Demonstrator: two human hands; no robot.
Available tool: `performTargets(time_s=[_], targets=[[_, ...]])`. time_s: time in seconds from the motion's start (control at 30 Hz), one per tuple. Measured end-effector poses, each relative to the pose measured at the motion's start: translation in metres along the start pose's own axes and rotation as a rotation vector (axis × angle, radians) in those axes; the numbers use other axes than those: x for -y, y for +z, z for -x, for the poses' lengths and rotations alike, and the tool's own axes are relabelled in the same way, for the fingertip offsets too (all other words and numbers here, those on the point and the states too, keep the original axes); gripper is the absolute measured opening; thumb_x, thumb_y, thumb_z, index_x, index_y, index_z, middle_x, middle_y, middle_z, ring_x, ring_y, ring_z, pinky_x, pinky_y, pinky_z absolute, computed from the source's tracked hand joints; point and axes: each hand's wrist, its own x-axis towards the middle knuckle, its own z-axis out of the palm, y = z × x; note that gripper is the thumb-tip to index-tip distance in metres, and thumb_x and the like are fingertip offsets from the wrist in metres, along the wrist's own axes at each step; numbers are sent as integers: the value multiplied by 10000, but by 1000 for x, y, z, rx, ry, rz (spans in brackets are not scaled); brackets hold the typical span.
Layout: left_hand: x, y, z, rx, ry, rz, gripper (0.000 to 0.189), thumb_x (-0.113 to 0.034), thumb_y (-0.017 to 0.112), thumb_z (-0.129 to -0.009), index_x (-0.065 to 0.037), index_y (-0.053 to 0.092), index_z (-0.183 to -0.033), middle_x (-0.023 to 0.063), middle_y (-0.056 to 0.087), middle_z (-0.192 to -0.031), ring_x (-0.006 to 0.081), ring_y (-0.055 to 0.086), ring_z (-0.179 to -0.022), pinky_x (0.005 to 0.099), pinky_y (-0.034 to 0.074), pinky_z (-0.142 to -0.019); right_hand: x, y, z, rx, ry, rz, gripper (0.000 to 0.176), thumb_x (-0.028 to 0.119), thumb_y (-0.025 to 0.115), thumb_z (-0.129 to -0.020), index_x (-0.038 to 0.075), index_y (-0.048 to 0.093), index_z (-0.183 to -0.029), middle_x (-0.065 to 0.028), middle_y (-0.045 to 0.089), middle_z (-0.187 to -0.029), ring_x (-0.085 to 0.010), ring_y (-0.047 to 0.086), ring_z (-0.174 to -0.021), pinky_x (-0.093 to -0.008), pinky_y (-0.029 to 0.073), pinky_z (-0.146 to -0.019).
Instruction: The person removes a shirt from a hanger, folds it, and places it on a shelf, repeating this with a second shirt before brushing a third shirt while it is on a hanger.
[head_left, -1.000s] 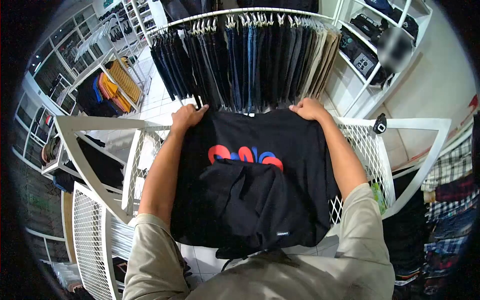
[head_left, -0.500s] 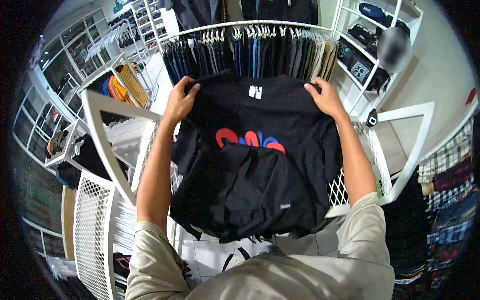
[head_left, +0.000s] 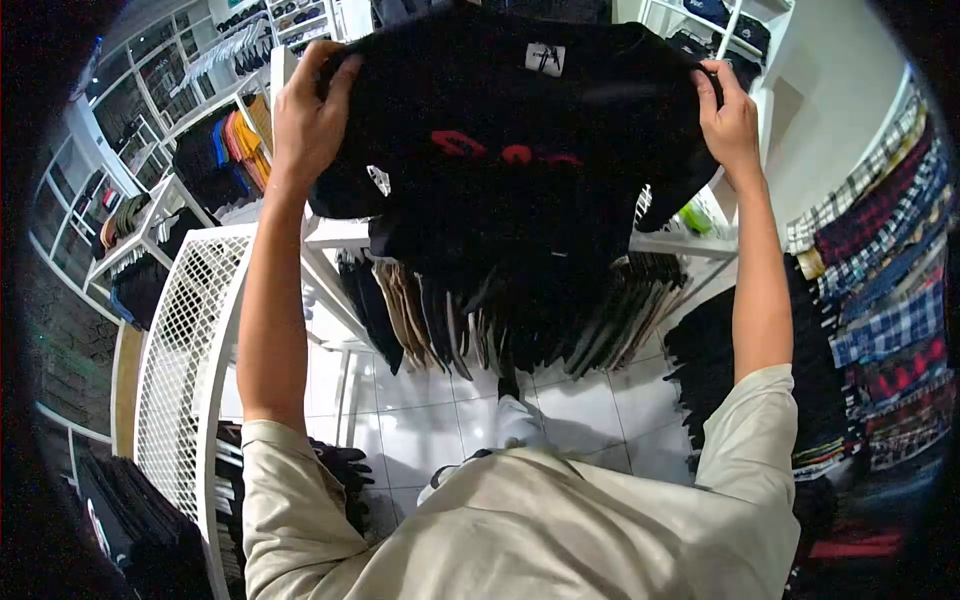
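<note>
A black T-shirt [head_left: 500, 195] with red lettering across the chest hangs spread between my two hands. My left hand [head_left: 312, 120] pinches its shoulder on the left side, thumb against the fabric. At the opposite shoulder, my right hand [head_left: 728, 115] is closed on the cloth the same way. A white label [head_left: 545, 59] shows inside the neck. The shirt's lower part blends into dark shadow, so its hem is hard to make out.
Trousers [head_left: 400, 310] hang on a rack below and behind the shirt. On the right are plaid shirts [head_left: 880, 335] in a row. A white mesh panel [head_left: 190, 340] stands at my left. White floor tiles [head_left: 410, 400] show beneath me.
Both hands have raised the T-shirt and moved farther apart, stretching it upright in front of me. My view has shifted, and the trousers now show below the shirt.
</note>
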Motion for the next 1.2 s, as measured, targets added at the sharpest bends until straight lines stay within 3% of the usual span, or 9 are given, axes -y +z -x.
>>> performTargets(time_s=[0.1, 0.2, 0.27, 0.67, 0.8, 0.97, 1.07, 1.13, 1.2], targets=[[-28, -29, -4, -41, 90, -105, 243, -269, 611, -1017, -73, 640, -1159, 145, 716, -873, 229, 693, -794, 353, 520, -726, 12, -37, -4, 1, -43, 28, 213, 283, 586, -1032, 107, 611, -1148, -196, 705, -887, -432, 684, -827, -468, 521, -675], [-35, -47, -6, 62, -56, -84, 273, -280, 614, -1022, -98, 624, -1225, 154, 721, -1140, 226, 675, -1041, 369, 506, -907, 20, -58, -2, -8, -68, 82, 220, 288, 592, -1029, 108, 612, -1153, -185, 708, -887, -433, 682, -821, -467, 523, -670], [-38, -50, -2, -17, 57, -103, 247, -297, 607, -1016, -100, 638, -1163, 154, 711, -852, 292, 701, -774, 400, 518, -739, 23, -66, 1, -42, -128, 73, 229, 300, 607, -1023, 103, 614, -1139, -183, 708, -879, -428, 687, -809, -467, 524, -658], [-71, -31, 7, 126, 86, -19, 299, -328, 650, -996, -42, 659, -1082, 156, 706, -885, 279, 678, -798, 379, 507, -754, 5, -129, 43, -55, -92, 186, 242, 357, 633, -1009, 120, 629, -1059, -135, 725, -839, -375, 713, -755, -445, 530, -608], [-73, -14, 16, 463, -84, 242, 602, -494, 865, -778, 43, 697, -995, 96, 720, -879, 151, 634, -842, 348, 514, -792, 9, -165, 64, 51, 6, 185, 209, 312, 641, -1008, 108, 636, -1052, -154, 723, -846, -387, 709, -759, -437, 518, -600], [-90, 8, 44, 921, -161, 0, 466, -368, 913, -734, 16, 737, -931, 120, 712, -846, 217, 674, -807, 355, 528, -767, 29, -219, 112, 89, 137, 193, 154, 195, 661, -987, 52, 620, -1030, -179, 699, -859, -415, 692, -804, -409, 521, -645], [-64, 52, 62, 1081, -65, -20, 269, -264, 808, -824, -19, 758, -921, 174, 723, -871, 351, 680, -807, 390, 536, -755, 40, -247, 142, 123, 150, 204, 155, 112, 697, -951, -6, 610, -999, -196, 691, -889, -407, 696, -860, -380, 530, -721], [-52, 78, 82, 779, 249, -101, 207, -135, 670, -875, -86, 777, -1045, 183, 701, -981, 377, 690, -846, 460, 538, -734, 60, -266, 159, 139, 306, 157, 137, 90, 683, -958, -19, 609, -993, -171, 690, -886, -321, 709, -829, -355, 526, -757], [-86, 86, 86, 648, 171, -224, 229, -128, 661, -885, -105, 766, -1087, 202, 682, -997, 379, 694, -833, 456, 540, -707, 72, -286, 177, 138, 438, 45, 119, 78, 653, -979, -27, 598, -973, -106, 650, -841, -196, 654, -811, -325, 511, -807]])
